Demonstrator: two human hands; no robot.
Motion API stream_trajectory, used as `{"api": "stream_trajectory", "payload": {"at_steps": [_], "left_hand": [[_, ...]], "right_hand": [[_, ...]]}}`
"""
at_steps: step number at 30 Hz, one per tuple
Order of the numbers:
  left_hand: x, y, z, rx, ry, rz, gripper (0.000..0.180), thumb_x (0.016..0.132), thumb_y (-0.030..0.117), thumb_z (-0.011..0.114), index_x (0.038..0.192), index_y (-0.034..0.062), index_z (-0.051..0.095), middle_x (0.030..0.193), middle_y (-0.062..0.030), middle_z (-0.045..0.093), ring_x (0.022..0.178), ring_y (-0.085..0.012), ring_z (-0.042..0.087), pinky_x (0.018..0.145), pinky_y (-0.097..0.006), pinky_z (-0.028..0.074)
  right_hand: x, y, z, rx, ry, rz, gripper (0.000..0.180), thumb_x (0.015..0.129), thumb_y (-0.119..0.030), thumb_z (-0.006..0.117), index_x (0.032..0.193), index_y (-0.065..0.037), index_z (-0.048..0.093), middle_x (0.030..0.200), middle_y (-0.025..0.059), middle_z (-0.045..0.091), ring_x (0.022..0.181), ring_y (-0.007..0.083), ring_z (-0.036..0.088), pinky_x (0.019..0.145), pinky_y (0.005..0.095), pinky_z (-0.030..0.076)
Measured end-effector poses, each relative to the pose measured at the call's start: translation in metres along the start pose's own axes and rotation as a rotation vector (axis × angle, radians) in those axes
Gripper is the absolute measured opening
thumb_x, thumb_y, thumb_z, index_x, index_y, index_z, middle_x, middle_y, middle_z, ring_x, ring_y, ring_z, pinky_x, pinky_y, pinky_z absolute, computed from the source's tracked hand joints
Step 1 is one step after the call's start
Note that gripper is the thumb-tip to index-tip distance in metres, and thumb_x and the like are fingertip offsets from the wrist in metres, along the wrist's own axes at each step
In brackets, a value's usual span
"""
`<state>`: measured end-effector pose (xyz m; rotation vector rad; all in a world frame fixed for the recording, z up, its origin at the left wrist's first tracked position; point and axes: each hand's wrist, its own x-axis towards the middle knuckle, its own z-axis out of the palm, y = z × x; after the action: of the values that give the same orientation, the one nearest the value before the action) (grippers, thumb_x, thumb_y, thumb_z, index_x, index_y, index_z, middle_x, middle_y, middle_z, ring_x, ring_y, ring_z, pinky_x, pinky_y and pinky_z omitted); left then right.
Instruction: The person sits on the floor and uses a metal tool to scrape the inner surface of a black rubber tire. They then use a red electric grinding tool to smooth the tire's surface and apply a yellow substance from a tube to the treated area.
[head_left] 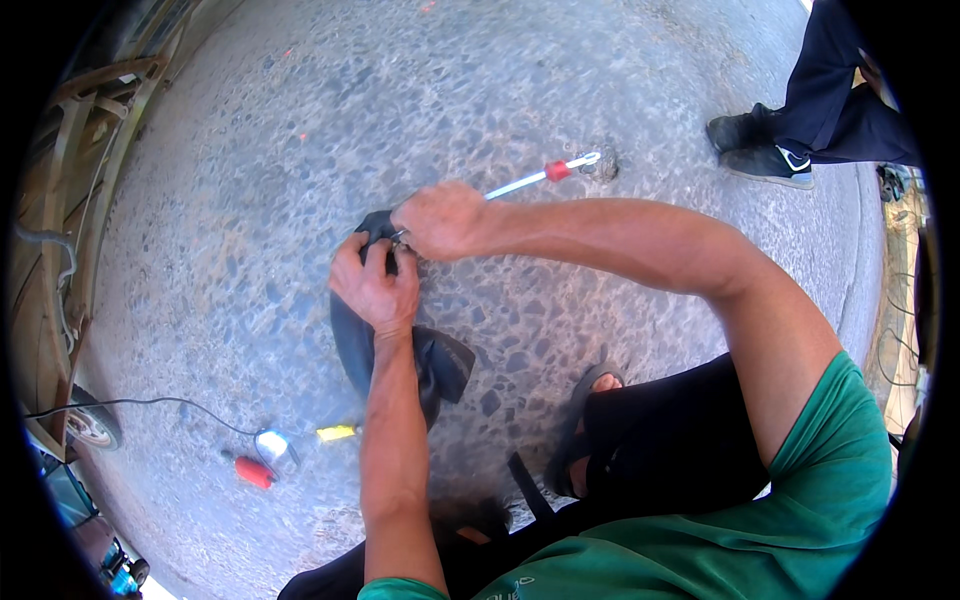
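Observation:
A limp black rubber inner tube [350, 335] lies bent on the stony ground. My left hand [372, 290] pinches its far end, fingers curled round a small part I cannot make out. My right hand [440, 222] is closed like a fist right beside those fingertips, against the tube. From behind it a long pale metal rod [520, 184] with a red collar and a ring-shaped end sticks out to the right. A thin metal tip shows between the two hands, in line with the rod. My right fingers are mostly hidden under the hand.
Left of my left forearm lie a red cylindrical object [253, 472], a shiny light-coloured item [271, 445] with a black cord, and a yellow piece [336, 433]. A wooden frame [70, 190] and a wheel [92, 420] stand at far left. Another person's shoes [765, 150] are at upper right.

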<state>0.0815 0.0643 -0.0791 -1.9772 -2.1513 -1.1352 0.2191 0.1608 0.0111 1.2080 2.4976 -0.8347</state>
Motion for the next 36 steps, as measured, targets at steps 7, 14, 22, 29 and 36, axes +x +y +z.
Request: {"api": "stream_trajectory", "payload": {"at_steps": [7, 14, 22, 29, 36], "left_hand": [[-0.0005, -0.0010, 0.0015, -0.003, 0.001, -0.005, 0.015, 0.074, 0.016, 0.076, 0.088, 0.0131, 0.075, 0.116, -0.0073, 0.065, 0.111, -0.0300, 0.059, 0.095, -0.045, 0.042], [-0.0007, -0.0019, 0.0027, -0.007, 0.013, 0.007, 0.014, 0.073, 0.016, 0.077, 0.087, 0.0127, 0.074, 0.115, -0.0070, 0.065, 0.110, -0.0299, 0.060, 0.094, -0.045, 0.043], [-0.0003, 0.0005, 0.0030, -0.029, 0.022, -0.007, 0.016, 0.071, 0.017, 0.079, 0.085, 0.0110, 0.074, 0.113, -0.0090, 0.065, 0.108, -0.0324, 0.060, 0.093, -0.047, 0.043], [-0.0027, -0.0045, 0.0051, -0.025, 0.021, -0.018, 0.015, 0.072, 0.017, 0.078, 0.086, 0.0110, 0.074, 0.113, -0.0084, 0.065, 0.109, -0.0324, 0.059, 0.094, -0.046, 0.042], [-0.0029, -0.0028, 0.0054, -0.032, 0.013, -0.032, 0.016, 0.073, 0.018, 0.078, 0.086, 0.0109, 0.074, 0.113, -0.0082, 0.065, 0.109, -0.0324, 0.059, 0.093, -0.046, 0.042]], "right_hand": [[0.0031, 0.0010, 0.0037, -0.002, -0.007, 0.019, 0.024, 0.089, -0.023, 0.064, 0.106, -0.007, 0.073, 0.100, 0.0202, 0.074, 0.097, 0.0375, 0.073, 0.082, 0.0470, 0.058], [0.0027, 0.0018, 0.0048, 0.000, 0.016, 0.006, 0.023, 0.089, -0.024, 0.065, 0.104, -0.008, 0.074, 0.099, 0.0202, 0.074, 0.096, 0.0388, 0.073, 0.082, 0.0479, 0.058], [0.0011, 0.0045, 0.0058, 0.044, 0.058, -0.034, 0.023, 0.088, -0.024, 0.066, 0.102, -0.008, 0.074, 0.096, 0.0211, 0.073, 0.093, 0.0397, 0.072, 0.080, 0.0486, 0.058], [0.0077, 0.0026, 0.0078, 0.012, 0.013, 0.006, 0.025, 0.087, -0.025, 0.066, 0.106, -0.010, 0.075, 0.096, 0.0207, 0.073, 0.093, 0.0395, 0.072, 0.081, 0.0483, 0.058], [0.0076, 0.0040, 0.0086, 0.019, 0.024, 0.019, 0.025, 0.087, -0.024, 0.066, 0.107, -0.013, 0.075, 0.096, 0.0205, 0.073, 0.092, 0.0395, 0.072, 0.081, 0.0482, 0.058]]}}
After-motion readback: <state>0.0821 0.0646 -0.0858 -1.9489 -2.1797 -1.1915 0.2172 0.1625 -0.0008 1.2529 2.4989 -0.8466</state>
